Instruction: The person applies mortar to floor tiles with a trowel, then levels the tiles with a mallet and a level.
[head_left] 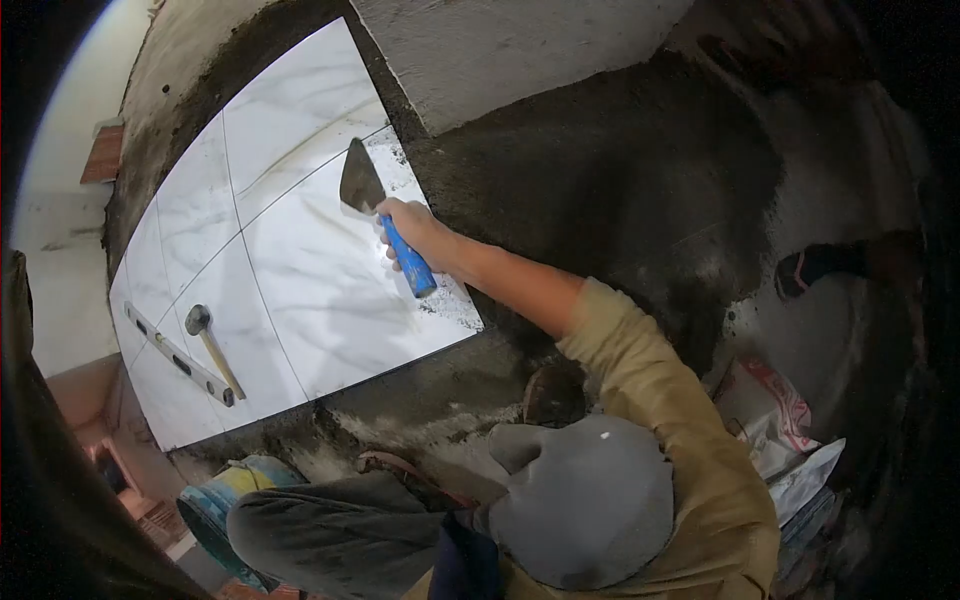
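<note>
My right hand (418, 238), at the end of a tan sleeve, is closed around a trowel (364, 180). The trowel's blue handle (408, 258) points down and to the right, and its grey blade points up over the white tiles (310, 270). Crumbs of mortar lie on the tile along its right edge, beside the hand. To the left, a mallet (199, 320) with a pale wooden handle rests on the tiles next to a spirit level (180, 357). My left hand is out of view.
Dark wet mortar (620, 170) spreads to the right of the tiles. A bucket (245, 478) stands by a bent leg (330, 540) below, near a grey cap (590, 505). White and red bags (770, 410) lie at right. A dark-covered foot (815, 270) shows at far right.
</note>
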